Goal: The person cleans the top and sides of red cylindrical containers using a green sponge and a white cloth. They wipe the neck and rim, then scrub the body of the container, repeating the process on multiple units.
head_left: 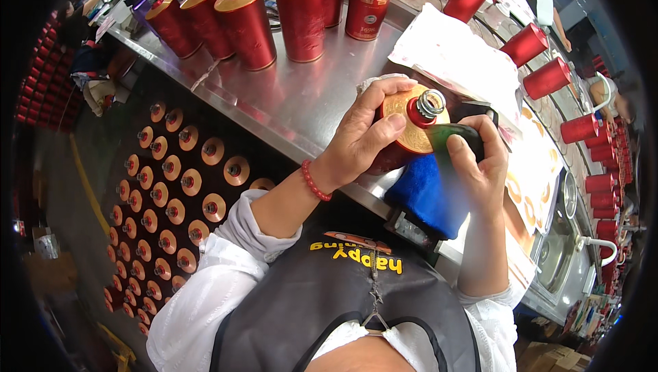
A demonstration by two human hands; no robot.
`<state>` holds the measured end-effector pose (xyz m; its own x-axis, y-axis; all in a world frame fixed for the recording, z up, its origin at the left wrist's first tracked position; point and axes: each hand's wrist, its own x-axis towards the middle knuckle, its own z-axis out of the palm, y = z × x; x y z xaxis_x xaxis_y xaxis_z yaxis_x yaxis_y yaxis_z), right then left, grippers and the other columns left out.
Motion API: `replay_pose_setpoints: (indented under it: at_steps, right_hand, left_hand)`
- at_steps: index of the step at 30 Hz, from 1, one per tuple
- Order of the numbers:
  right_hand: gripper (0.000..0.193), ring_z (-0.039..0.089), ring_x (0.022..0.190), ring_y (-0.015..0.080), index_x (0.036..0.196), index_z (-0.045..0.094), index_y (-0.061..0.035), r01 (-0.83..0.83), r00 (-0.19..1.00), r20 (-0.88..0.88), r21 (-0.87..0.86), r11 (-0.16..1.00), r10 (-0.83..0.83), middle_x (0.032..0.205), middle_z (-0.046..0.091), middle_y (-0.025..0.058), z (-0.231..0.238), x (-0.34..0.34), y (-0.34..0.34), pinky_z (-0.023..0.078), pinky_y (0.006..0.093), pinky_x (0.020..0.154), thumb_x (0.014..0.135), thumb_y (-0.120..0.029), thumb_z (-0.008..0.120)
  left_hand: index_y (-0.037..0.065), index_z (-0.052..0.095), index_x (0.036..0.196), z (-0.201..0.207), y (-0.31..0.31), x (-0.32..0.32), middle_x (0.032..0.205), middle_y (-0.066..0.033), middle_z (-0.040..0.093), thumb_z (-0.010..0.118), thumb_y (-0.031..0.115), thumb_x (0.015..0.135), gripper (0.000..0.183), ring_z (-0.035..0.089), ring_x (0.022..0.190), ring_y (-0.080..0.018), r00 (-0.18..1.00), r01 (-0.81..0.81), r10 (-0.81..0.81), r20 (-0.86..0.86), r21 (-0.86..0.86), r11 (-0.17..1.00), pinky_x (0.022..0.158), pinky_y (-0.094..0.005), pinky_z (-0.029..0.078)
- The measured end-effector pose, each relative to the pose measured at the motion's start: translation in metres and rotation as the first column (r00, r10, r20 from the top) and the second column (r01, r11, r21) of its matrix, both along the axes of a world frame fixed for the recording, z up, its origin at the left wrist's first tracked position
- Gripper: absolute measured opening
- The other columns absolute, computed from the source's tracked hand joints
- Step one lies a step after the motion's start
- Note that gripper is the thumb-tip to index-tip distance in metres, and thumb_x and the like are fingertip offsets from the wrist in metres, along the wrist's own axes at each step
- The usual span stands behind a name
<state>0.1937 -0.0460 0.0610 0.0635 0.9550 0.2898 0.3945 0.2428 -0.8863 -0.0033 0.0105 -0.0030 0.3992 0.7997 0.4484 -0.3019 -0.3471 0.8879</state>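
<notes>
Bottle (413,138), red with a gold shoulder and bare glass neck, is in front of me by the near edge of the counter (253,115); whether its base rests on anything, I cannot tell. My left hand (367,122) grasps it, thumb on the gold top, fingers wrapped round the far left side. My right hand (484,159) has a dark, blurred tool (469,133) pinched between thumb and fingers, its thin end at the shoulder's right side. If that end slips, I judge it could scratch the gold or catch my left thumb; a loose left hold would let the bottle twist. The glass rim is uncovered, so a knock might chip it. Just below is a fuzzy blue cloth (428,194). To the far right lies a crumpled white sheet (456,50). A row of red bottles (301,22) stands along the far left, close enough to topple each other if bumped. Down left, many more bottles (166,240) stand in rows, gold tops up.
</notes>
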Motion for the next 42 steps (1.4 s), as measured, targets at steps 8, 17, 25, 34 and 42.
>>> replay_pose_setpoints:
  at_steps: [8, 17, 25, 34, 42]
  right_hand:
    - [0.024, 0.061, 0.084, 0.0142, 0.103, 0.063, -0.0035, 0.190, 0.958, 0.212, 0.044, 0.981, -0.195, 0.092, 0.067, 0.0070, 0.000, 0.017, 0.027, 0.050, 0.0291, 0.077, 0.090, -0.021, 0.073]
    - [0.023, 0.067, 0.078, 0.0193, 0.105, 0.065, -0.0039, 0.000, 0.989, 0.145, 0.159, 0.987, -0.023, 0.085, 0.070, 0.0110, 0.010, 0.018, 0.045, 0.054, 0.0328, 0.074, 0.088, -0.016, 0.075]
    - [0.025, 0.067, 0.093, 0.0161, 0.106, 0.068, -0.0019, -0.056, 0.993, 0.119, 0.264, 0.963, 0.025, 0.096, 0.072, 0.0101, 0.016, 0.023, 0.037, 0.053, 0.0313, 0.085, 0.086, -0.015, 0.076]
    - [0.030, 0.071, 0.086, 0.0319, 0.104, 0.064, 0.0009, 0.042, 0.985, 0.144, 0.326, 0.944, -0.094, 0.090, 0.071, 0.0195, 0.012, 0.038, 0.026, 0.055, 0.0383, 0.079, 0.084, -0.017, 0.076]
    - [0.027, 0.068, 0.087, 0.0146, 0.109, 0.066, -0.0015, -0.179, 0.964, -0.117, 0.385, 0.906, 0.240, 0.091, 0.071, 0.0106, 0.014, 0.026, 0.015, 0.054, 0.0294, 0.080, 0.086, -0.012, 0.077]
  left_hand:
    - [0.002, 0.036, 0.144, -0.009, -0.004, 0.002, 0.140, -0.0148, 0.048, 0.046, 0.023, 0.098, 0.051, 0.050, 0.129, -0.0209, 0.997, -0.069, 0.069, -0.023, 0.001, 0.998, 0.112, -0.0360, 0.038]
    - [0.000, 0.033, 0.146, 0.002, -0.006, 0.006, 0.139, -0.0141, 0.048, 0.056, 0.025, 0.095, 0.062, 0.053, 0.123, -0.0185, 0.975, 0.157, -0.117, 0.187, -0.220, 0.963, 0.108, -0.0331, 0.040]
    - [-0.002, 0.023, 0.149, 0.004, -0.030, 0.024, 0.136, -0.0176, 0.048, 0.073, 0.037, 0.085, 0.091, 0.054, 0.122, -0.0251, 0.994, -0.104, 0.105, 0.000, 0.116, 0.988, 0.104, -0.0360, 0.045]
    - [-0.002, 0.033, 0.140, 0.008, -0.037, 0.028, 0.130, -0.0160, 0.051, 0.075, 0.054, 0.078, 0.093, 0.056, 0.119, -0.0221, 1.000, 0.026, -0.026, -0.012, -0.009, 1.000, 0.102, -0.0350, 0.046]
    - [-0.003, 0.031, 0.148, 0.022, -0.050, 0.023, 0.137, -0.0170, 0.050, 0.073, 0.059, 0.085, 0.098, 0.055, 0.122, -0.0236, 0.999, 0.027, -0.027, 0.025, -0.020, 0.999, 0.105, -0.0366, 0.044]
